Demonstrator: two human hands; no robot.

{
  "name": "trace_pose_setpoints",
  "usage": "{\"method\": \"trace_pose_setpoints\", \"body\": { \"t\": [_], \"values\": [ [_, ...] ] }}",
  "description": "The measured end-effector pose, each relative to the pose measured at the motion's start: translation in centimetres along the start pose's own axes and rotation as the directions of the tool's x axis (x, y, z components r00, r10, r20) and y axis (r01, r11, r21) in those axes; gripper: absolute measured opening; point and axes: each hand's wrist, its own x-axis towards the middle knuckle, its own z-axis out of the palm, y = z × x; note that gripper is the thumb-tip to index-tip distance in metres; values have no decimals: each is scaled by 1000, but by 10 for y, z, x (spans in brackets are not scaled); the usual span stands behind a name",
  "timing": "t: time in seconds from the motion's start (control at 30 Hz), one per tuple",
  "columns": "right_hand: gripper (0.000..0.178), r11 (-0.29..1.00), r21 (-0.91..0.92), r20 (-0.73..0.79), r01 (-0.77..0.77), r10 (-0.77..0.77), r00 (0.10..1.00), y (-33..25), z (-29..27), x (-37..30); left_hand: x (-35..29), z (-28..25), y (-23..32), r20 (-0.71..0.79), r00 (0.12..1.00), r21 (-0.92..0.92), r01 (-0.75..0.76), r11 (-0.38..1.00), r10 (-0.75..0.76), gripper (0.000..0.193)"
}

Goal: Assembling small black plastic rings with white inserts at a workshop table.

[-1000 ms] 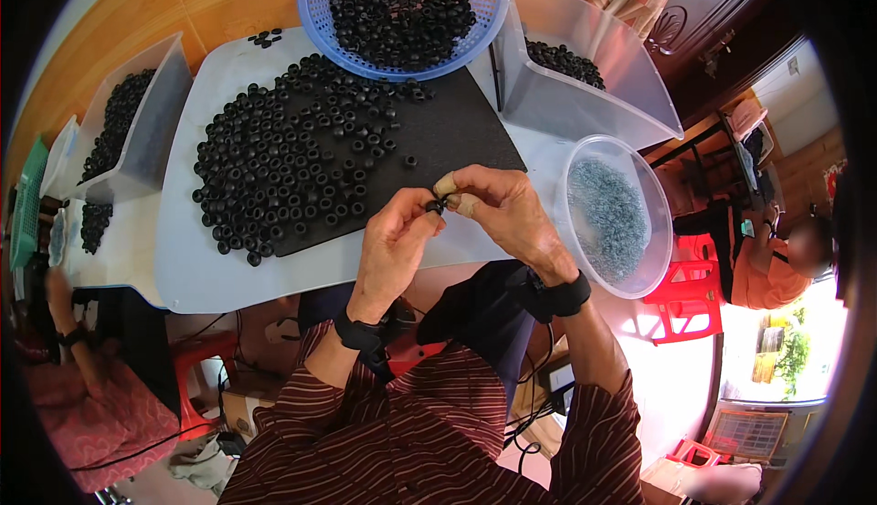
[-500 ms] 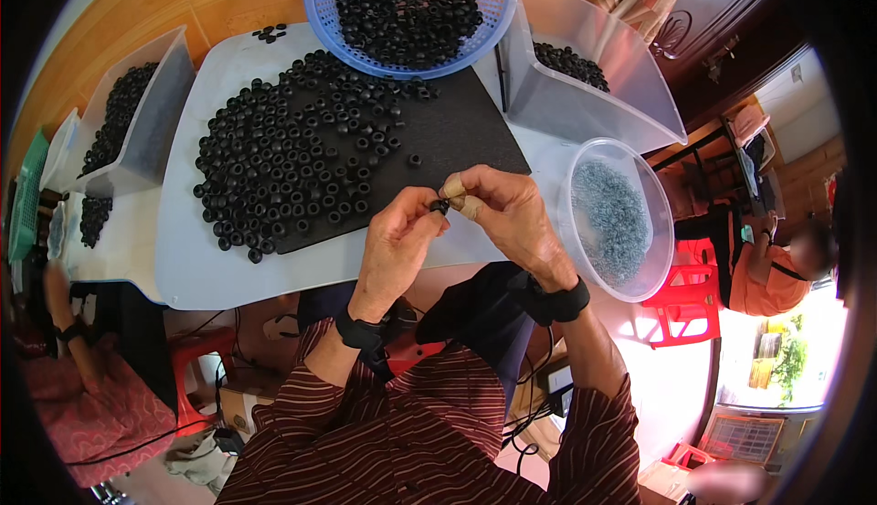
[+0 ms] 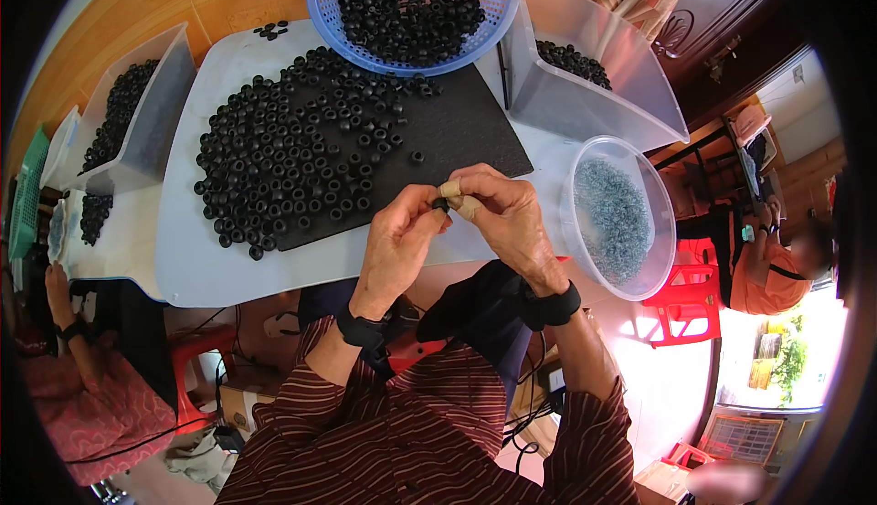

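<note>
My left hand (image 3: 399, 247) pinches a small black round part (image 3: 441, 204) between thumb and forefinger, above the near edge of the table. Against it, my right hand (image 3: 513, 223) closes its thumb and forefinger, both wrapped in beige tape or finger covers. Whether anything tiny sits between the right fingertips is hidden. Ahead and to the left, many black ring-shaped parts (image 3: 274, 153) with open centres are spread over a dark mat (image 3: 457, 130) and the pale tabletop (image 3: 265, 281). A round clear tub (image 3: 670, 231) of small bluish transparent pieces (image 3: 610, 222) stands right of my right hand.
A blue perforated basket (image 3: 507, 11) of black parts overlaps the mat's far edge. Clear bins (image 3: 598, 112) hold more, one at each side. A co-worker's arm (image 3: 68, 313) is at the left; another person (image 3: 767, 272) sits far right near red stools (image 3: 685, 308).
My fingertips have shifted slightly and the black part has turned between them. Both hands stay in nearly the same place. At the left, the co-worker's hand has moved a little.
</note>
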Motion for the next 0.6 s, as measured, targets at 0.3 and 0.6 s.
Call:
{"method": "trace_pose_setpoints", "body": {
  "t": [0.3,0.6],
  "values": [
    [17,997,-10,-60,-80,80,995,4,2,-8,0,1,-2,-1,1000,62,-15,998,15,12],
    [21,995,69,-130,-75,84,988,7,10,-11,1,1,-3,-17,1000,84,-11,996,12,13]
  ]
}}
